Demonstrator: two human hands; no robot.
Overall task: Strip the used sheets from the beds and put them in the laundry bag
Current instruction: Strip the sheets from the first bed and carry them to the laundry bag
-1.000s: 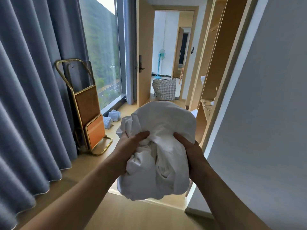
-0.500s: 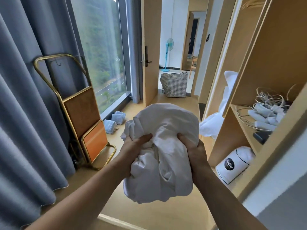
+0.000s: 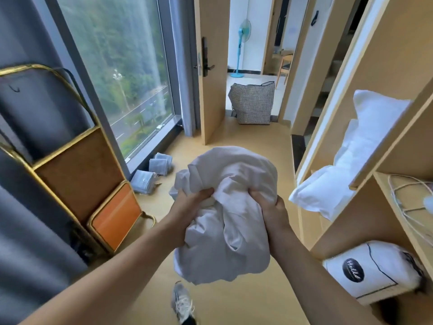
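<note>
Bundled white sheet (image 3: 230, 214) held up at centre frame, off the floor, crumpled into a ball. Left hand (image 3: 187, 205) at the bundle's 9 o'clock side, fingers curled and dug into the folds, thumb pressed across the top. Right hand (image 3: 271, 207) at the 3 o'clock side, fingers clamped round a gathered ridge of cloth, knuckles up. Both forearms reaching in from 7 and 5 o'clock.

Checked laundry bag (image 3: 254, 103) standing upright on the floor at 12 o'clock, in the open doorway, well apart from the bundle, top open. Wooden door (image 3: 209, 66) at 11 o'clock, swung open, dark handle on its edge. Blue standing fan (image 3: 242, 48) beyond the bag, farther down the hall.

At 9 o'clock, gold-framed luggage rack (image 3: 77, 174) folded against the grey curtain (image 3: 28, 231), brown and orange panels facing out. Large window (image 3: 121, 66) at 10 o'clock; folded blue-grey cloths (image 3: 152, 170) on the floor below it.

At 3 o'clock, open wooden shelving (image 3: 386, 66) with a white pillow (image 3: 346, 170) hanging over a shelf edge. At 4 o'clock, white bag with a dark oval label (image 3: 372, 270) on the lowest shelf; white cables (image 3: 407, 207) on the shelf above. One grey sneaker (image 3: 181, 303) at 6 o'clock on the pale wooden floor (image 3: 246, 148).
</note>
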